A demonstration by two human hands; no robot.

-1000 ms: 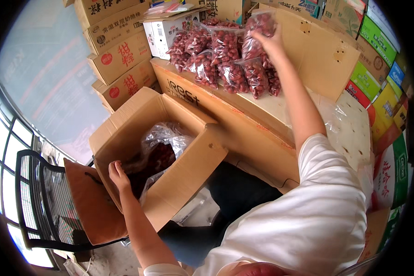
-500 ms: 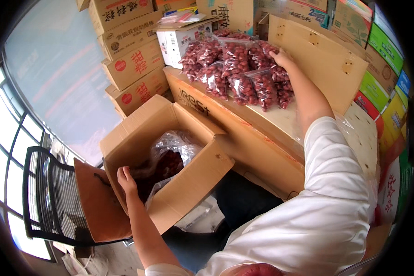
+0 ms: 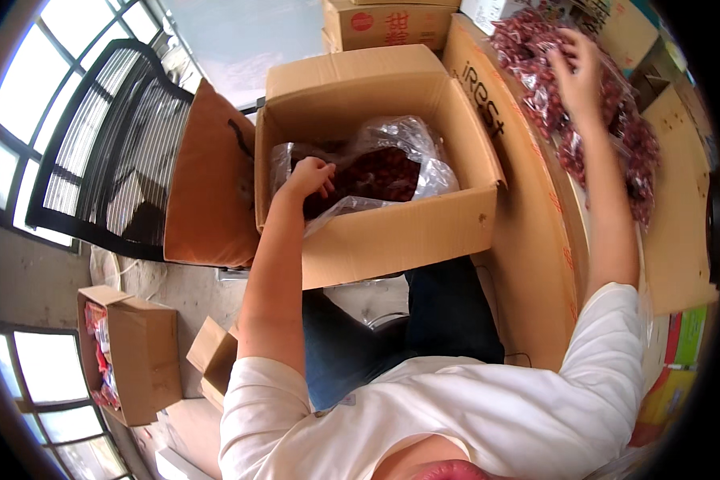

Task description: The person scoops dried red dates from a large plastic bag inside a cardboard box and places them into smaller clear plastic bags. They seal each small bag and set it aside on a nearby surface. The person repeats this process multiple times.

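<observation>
In front of me stands an open cardboard carton (image 3: 392, 236) lined with a clear plastic bag (image 3: 408, 136), with loose dark red dates (image 3: 376, 176) inside. My left hand (image 3: 310, 176) reaches over the carton's left part, above the dates by the liner's edge, its fingers loosely bent and apart with nothing visible in them. To the right, clear bags of red dates (image 3: 536, 84) lie heaped on a long surface. My right hand (image 3: 578, 74) is over this heap, fingers spread and curved, touching or just above the bags; I cannot tell which.
A mesh-backed chair (image 3: 96, 152) with an orange-brown cushion (image 3: 208, 184) stands left of the carton. A long printed cardboard box (image 3: 528, 240) runs along its right side. Stacked cartons (image 3: 392, 28) rise behind. A smaller box of packets (image 3: 140, 352) sits lower left.
The view has swung right and down. My left hand has moved from the carton's rim to above the dates inside. My right hand has moved from the heap's right end to over its middle.
</observation>
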